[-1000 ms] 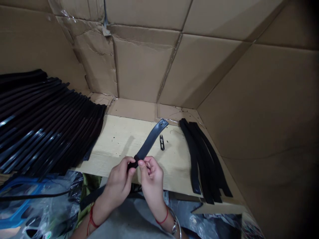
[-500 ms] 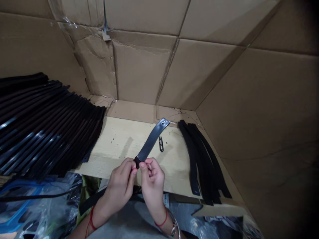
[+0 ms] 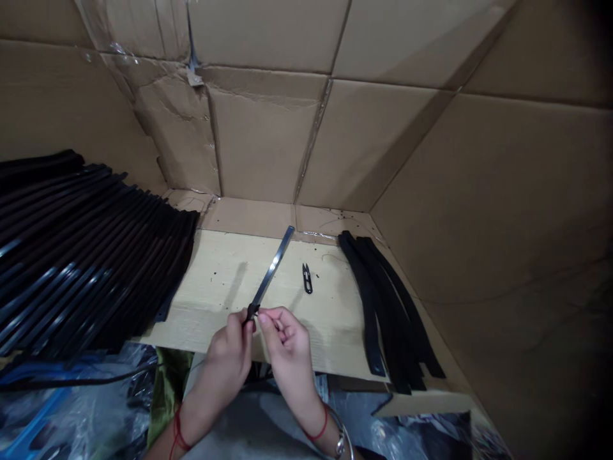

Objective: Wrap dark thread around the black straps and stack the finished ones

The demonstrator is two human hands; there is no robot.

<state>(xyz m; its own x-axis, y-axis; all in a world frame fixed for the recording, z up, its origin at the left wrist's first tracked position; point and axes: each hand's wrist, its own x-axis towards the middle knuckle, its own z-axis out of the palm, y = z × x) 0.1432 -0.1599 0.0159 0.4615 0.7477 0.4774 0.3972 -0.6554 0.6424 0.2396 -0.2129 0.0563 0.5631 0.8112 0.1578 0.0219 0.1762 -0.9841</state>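
Note:
A long black strap point(image 3: 274, 263) with a shiny, stiff end points up and away over the table, its narrow edge turned towards me. My left hand point(image 3: 228, 348) is closed around its lower part, where dark fabric meets the shiny piece. At that join, the thumb and forefinger of my right hand point(image 3: 286, 338) pinch the strap's edge; any loose thread there is too small to make out. Small black thread snips point(image 3: 307, 279) lie on the pale table point(image 3: 330, 326), right of the strap and apart from both hands.
Many similar black straps point(image 3: 96, 255) are laid overlapping at the left. Several more point(image 3: 387, 306) lie at the right. Cardboard walls point(image 3: 268, 140) enclose the back and sides. Below the table's front edge are clear plastic bags point(image 3: 105, 396) and a blue object point(image 3: 43, 415).
The strap has turned from its flat face to its narrow edge and tipped slightly left. Both hands have shifted a little left, and the right fingertips have moved to the strap's edge.

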